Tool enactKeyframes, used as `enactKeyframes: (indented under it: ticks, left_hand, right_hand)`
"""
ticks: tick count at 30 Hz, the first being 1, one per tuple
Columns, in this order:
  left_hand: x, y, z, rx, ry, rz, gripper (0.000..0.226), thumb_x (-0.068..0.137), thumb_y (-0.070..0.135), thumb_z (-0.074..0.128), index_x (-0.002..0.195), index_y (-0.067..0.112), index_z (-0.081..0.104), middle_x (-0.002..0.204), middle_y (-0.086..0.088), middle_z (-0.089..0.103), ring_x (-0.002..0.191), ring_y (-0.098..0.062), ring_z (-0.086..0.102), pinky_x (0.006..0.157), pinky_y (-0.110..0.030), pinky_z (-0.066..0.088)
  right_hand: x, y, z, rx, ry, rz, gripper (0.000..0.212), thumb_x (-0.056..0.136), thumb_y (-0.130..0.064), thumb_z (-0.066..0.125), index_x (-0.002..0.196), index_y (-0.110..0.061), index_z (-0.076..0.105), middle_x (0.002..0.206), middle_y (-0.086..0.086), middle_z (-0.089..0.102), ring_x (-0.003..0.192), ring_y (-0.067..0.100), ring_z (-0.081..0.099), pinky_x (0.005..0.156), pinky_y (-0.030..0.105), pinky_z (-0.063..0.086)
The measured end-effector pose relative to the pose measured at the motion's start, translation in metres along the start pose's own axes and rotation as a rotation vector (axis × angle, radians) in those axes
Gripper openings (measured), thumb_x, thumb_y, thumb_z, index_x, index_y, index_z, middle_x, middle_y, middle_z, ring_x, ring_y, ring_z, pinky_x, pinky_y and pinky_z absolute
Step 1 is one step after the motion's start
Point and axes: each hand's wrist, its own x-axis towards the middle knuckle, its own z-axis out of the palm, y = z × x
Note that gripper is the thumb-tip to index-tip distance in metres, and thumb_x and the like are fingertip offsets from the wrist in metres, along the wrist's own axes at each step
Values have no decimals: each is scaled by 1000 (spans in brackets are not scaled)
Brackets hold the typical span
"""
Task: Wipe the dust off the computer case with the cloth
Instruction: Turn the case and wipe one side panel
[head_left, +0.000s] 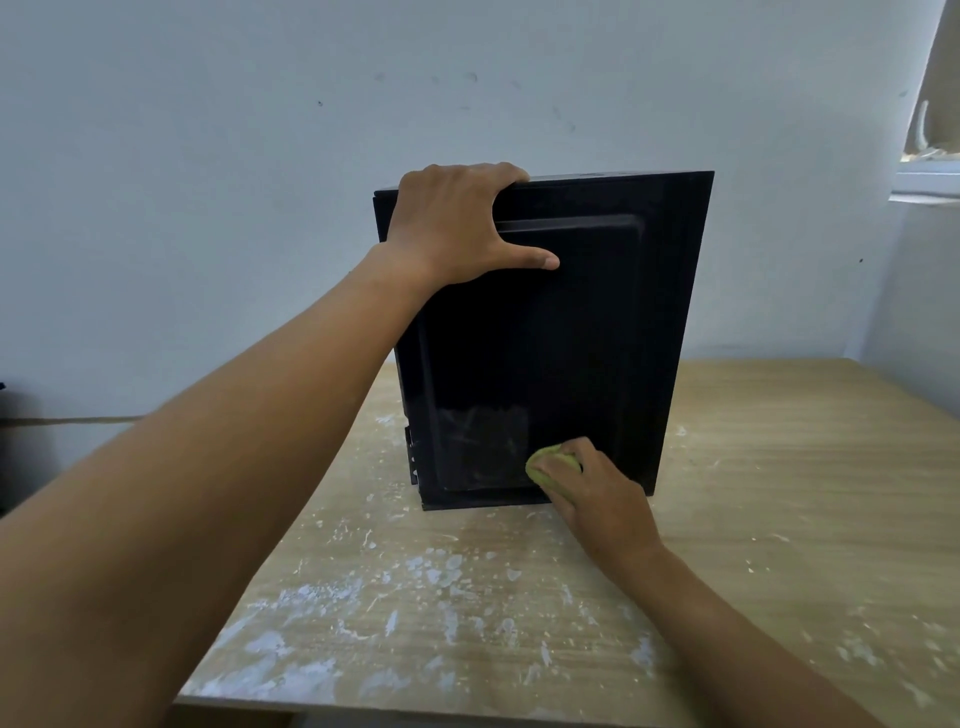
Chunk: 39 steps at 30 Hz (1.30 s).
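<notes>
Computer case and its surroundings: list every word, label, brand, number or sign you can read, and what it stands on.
None can be read. The black computer case shows a plain dark panel; the green cloth, the wooden table and the wall bear no text.

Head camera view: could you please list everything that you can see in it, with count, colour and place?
computer case: one, black, standing upright on the table, centre.
cloth: one, yellow-green, bunched against the case's lower side panel.
table: one, light wood with white smears, foreground.
wall: one, pale blue-grey, behind the table.
window frame: one, white, right edge, partly in view.
left hand: one, grips the case's top left corner, fingers over the top edge.
right hand: one, holds the cloth low on the panel.
</notes>
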Motion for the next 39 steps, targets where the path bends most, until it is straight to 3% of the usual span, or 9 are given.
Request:
enactKeyframes:
  ticks: [3,6,11,16,20,25,33,39]
  left_hand:
    - [0,0,0,0,1,2,90,63,86,59,135,33,52,126,10,64,114,-21,59,90,-33,37]
    - [1,0,-1,4,-5,0,90,62,87,59,134,34,52,126,11,64,114,-22,59,86,-32,33]
    - [1,-7,-7,25,-58,40,90,65,84,61,137,32,49,127,11,63,114,-22,58,89,-35,37]
    - [-4,-27,-12,48,-75,13,92,62,88,58,134,32,50,121,7,65,110,-24,60,82,-34,35]
    - [-10,-38,-13,70,-56,-25,95,61,89,56,136,31,50,125,5,65,112,-25,60,85,-36,40]
    - [-15,-39,-11,49,-23,-30,94,62,88,58,135,29,52,125,6,65,113,-24,60,85,-35,42]
    - [-15,-40,-8,45,9,-35,93,62,88,58,134,30,52,124,7,65,113,-24,60,84,-34,38]
    - [-14,-40,-9,41,8,-37,92,61,89,57,133,32,53,121,9,66,111,-22,61,82,-32,36]
  right_hand:
    - [-9,1,4,-54,-46,-43,51,64,-15,87,103,-28,55,95,4,54,67,22,58,33,30,45]
    - [-11,3,5,-89,-44,-59,50,63,-16,88,101,-27,58,95,4,55,67,22,57,32,29,43]
    - [0,1,-3,-73,1,-21,42,72,-19,84,106,-25,59,98,3,55,70,20,57,34,29,44]
    - [39,-12,-33,33,92,-22,21,90,-29,64,110,-23,63,102,1,53,78,19,57,42,33,51]
    - [71,-26,-57,115,209,-22,22,91,-33,57,110,-24,64,101,1,52,74,15,56,45,33,52]
    - [85,-31,-62,128,291,25,25,90,-30,61,112,-19,64,105,5,52,76,17,57,47,29,51]
    - [46,-23,-24,90,185,17,22,91,-29,65,111,-21,65,105,3,55,83,19,60,46,36,54]
    - [13,-15,5,14,49,19,27,85,-27,71,111,-23,62,104,2,55,81,20,60,41,34,52]
